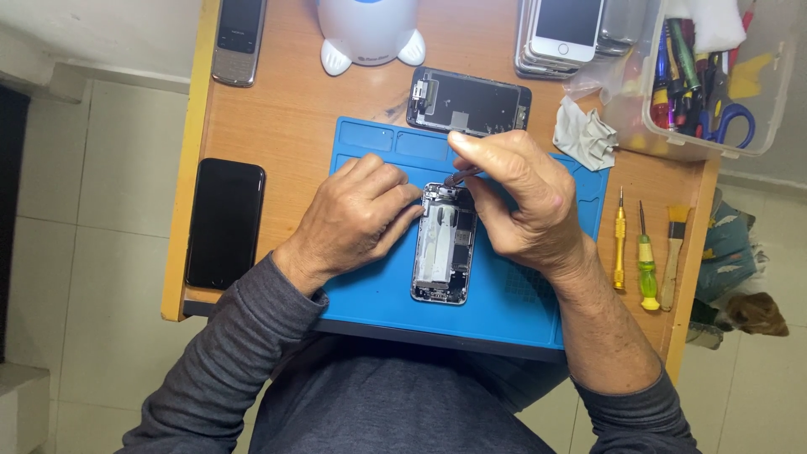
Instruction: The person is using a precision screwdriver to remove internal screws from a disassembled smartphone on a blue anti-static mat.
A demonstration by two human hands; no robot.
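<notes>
Gripping a Tool Over the Opened Phone

Your right hand [514, 202] pinches a thin tool [461, 176], tip at the phone's [444, 252] top end. Your left hand [357, 219], fingers curled, braces the phone's left edge, holding nothing else. Below both lies the blue mat [504, 303].

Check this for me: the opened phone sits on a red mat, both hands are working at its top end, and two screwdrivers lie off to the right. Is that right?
Not quite: the mat is blue, not red, as the head view shows. The rest holds: the opened phone lies on it, the left hand and right hand work at its top end, and two screwdrivers lie to the right.
</notes>
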